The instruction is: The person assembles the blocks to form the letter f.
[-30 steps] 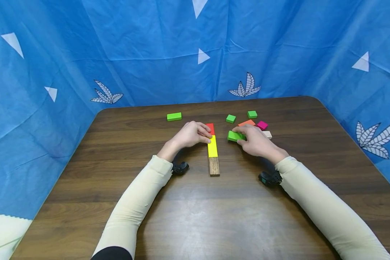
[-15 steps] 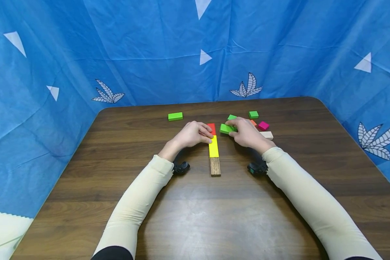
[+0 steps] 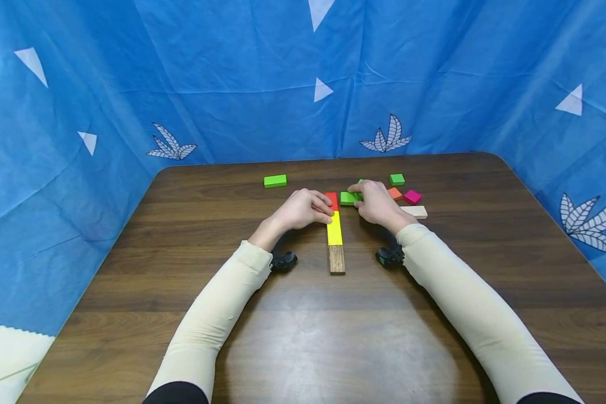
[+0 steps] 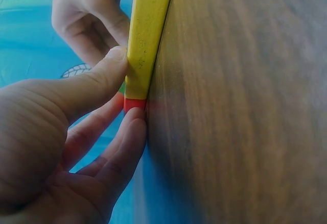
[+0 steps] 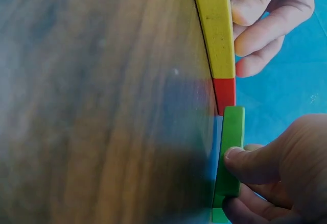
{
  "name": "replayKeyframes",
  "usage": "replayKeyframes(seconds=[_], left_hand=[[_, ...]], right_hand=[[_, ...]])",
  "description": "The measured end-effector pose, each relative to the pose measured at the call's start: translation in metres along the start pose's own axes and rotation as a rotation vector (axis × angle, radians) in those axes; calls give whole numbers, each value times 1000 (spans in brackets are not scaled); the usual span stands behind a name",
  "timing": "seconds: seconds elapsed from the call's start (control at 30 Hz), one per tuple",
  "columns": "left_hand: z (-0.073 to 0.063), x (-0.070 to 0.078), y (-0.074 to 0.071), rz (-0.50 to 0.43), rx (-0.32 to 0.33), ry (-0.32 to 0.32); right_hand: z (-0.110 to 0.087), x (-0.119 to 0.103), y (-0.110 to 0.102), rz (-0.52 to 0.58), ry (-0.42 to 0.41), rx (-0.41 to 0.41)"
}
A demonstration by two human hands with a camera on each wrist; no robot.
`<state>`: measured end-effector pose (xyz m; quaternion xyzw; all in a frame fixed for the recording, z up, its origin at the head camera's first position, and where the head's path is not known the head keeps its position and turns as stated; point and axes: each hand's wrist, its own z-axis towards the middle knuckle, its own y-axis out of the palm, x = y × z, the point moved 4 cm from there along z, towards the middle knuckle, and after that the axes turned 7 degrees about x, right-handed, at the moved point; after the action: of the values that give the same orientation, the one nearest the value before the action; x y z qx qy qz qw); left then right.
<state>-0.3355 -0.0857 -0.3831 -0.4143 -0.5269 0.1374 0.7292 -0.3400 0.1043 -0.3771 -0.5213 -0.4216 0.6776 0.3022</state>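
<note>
A straight row of blocks runs away from the person: a brown wood-grain block (image 3: 336,260) nearest, a yellow block (image 3: 335,229) in the middle, a red block (image 3: 333,200) at the far end. At the row's left side is my left hand (image 3: 305,209), its fairly straight fingers and thumb touching the yellow and red blocks. My right hand (image 3: 377,203) pinches a long green block (image 5: 233,152) between thumb and fingers. The green block lies crosswise, its left end right beside the red one. Part of it is hidden under the fingers.
Right of the right hand lie an orange block (image 3: 395,194), a magenta block (image 3: 412,197) and a cream block (image 3: 416,212). A small green block (image 3: 396,179) sits behind them. Another long green block (image 3: 275,181) lies back left on the wooden table (image 3: 303,336). A blue curtain (image 3: 252,73) borders the table.
My right hand has carried the long green block leftward and slightly away, up to the red block. More of the cream block shows now. The left hand stays at the row.
</note>
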Motion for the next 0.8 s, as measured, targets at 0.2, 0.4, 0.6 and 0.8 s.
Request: replayKeyframes(seconds=[0.2, 0.4, 0.6, 0.8], left_hand=[[1, -1, 0, -8, 7, -14], [1, -1, 0, -6, 0, -10], [0, 1, -2, -12, 4, -17], [-1, 0, 0, -13, 0, -26]], right_hand=[[3, 0, 1, 9, 15, 3], [5, 3, 2, 27, 31, 6], [6, 7, -1, 49, 53, 31], [6, 10, -1, 68, 85, 38]])
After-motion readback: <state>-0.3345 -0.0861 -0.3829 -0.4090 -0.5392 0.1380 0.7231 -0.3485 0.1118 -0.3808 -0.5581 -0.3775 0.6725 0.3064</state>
